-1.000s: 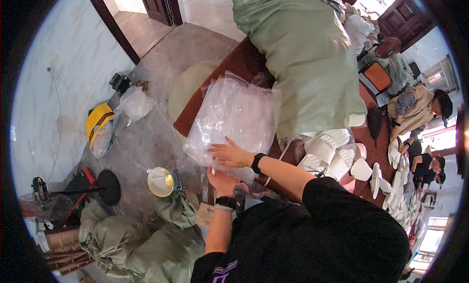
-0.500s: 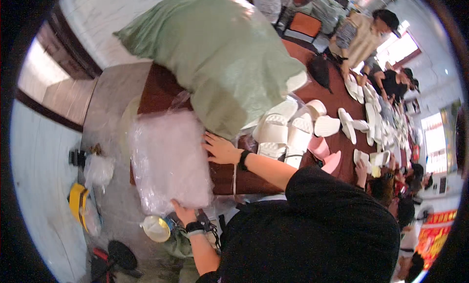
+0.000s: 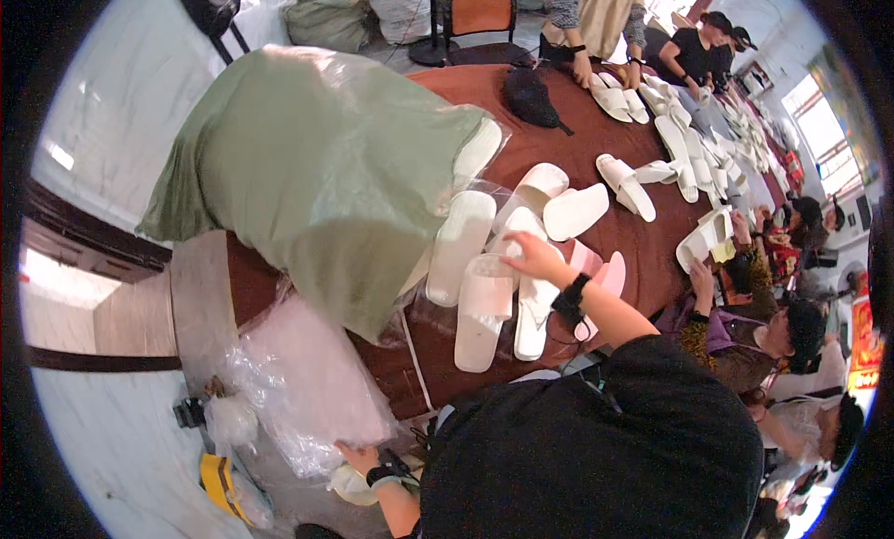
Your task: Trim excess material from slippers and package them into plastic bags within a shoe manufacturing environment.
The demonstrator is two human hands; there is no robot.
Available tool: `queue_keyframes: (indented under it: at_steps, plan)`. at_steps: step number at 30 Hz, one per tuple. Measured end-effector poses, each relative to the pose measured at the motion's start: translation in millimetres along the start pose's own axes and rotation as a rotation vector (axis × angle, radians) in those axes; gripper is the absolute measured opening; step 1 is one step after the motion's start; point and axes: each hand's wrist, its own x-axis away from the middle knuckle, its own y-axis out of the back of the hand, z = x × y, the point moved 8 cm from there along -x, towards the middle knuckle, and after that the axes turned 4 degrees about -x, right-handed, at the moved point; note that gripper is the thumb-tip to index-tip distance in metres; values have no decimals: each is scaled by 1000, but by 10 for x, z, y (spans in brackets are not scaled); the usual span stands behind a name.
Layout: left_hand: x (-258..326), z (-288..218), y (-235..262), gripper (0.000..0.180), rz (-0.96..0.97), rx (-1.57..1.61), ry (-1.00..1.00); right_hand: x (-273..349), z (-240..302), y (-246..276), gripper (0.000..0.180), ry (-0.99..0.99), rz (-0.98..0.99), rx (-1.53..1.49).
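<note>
My left hand (image 3: 357, 457) grips the lower edge of a large clear plastic bag (image 3: 307, 390) that hangs off the near end of the dark red table (image 3: 577, 143). My right hand (image 3: 533, 256) reaches over the table and rests its fingers on white slippers (image 3: 486, 302), some of them wrapped in clear film. A black band sits on each wrist. A big green sack (image 3: 326, 171) lies on the table just left of the slippers.
More white slippers (image 3: 643, 171) lie in rows along the table, and a black pouch (image 3: 531, 97) sits at its far end. Several other people (image 3: 773, 343) sit or stand along the right side. An orange chair (image 3: 480, 18) stands beyond. A yellow object (image 3: 219, 483) lies on the floor.
The view has swung right along the table. My right hand left the plastic bag and moved onto the slippers. My left hand still holds the bag, now lower beside the table.
</note>
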Motion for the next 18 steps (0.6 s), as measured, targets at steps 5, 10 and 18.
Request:
queue_keyframes:
  at_steps: [5, 10, 18]
  plan:
    - [257, -757, -409, 93, -58, -228, -245, -843, -863, 788, 45, -246, -288, 119]
    - [253, -543, -183, 96, -92, 110, -51, -1415, -792, 505, 35, -68, 122, -156]
    - [338, -952, -279, 77, -229, -492, -303, -492, 1105, 1929, 21, 696, -222, 535]
